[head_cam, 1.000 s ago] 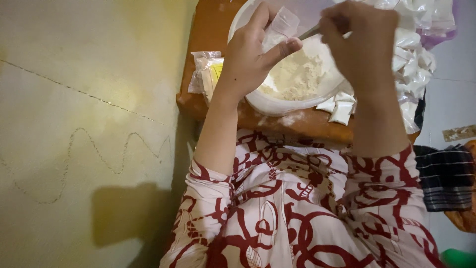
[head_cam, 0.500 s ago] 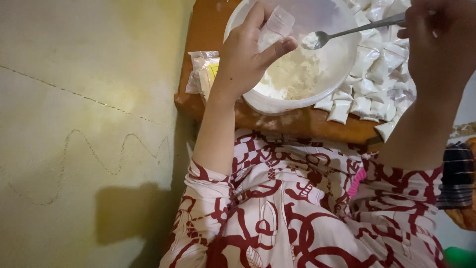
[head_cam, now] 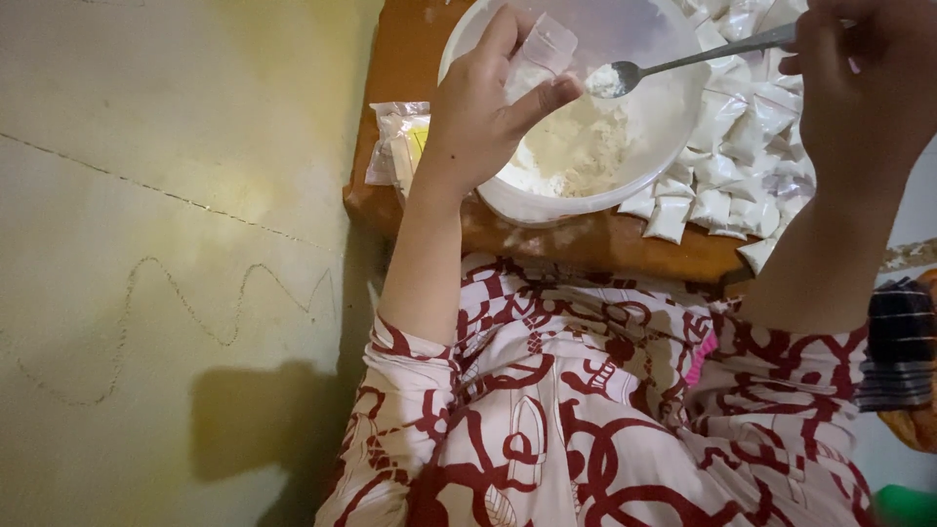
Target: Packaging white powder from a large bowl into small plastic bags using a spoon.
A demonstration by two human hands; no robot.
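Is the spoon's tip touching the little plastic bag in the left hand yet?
Cannot tell. In the head view the spoon bowl sits right at the mouth of the small plastic bag pinched in the left hand, with neither gap nor contact plainly visible.

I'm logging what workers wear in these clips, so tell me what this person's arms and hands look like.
Both hands are bare: no gloves, and no rings or watch that show. The left hand and right hand come from bare forearms. Loose sleeves end near the elbows, pale cloth printed with dark red looping, chain-like patterns, matching the garment over the lap.

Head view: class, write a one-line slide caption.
Left hand holds a small bag; right hand brings a spoon of powder over the bowl.
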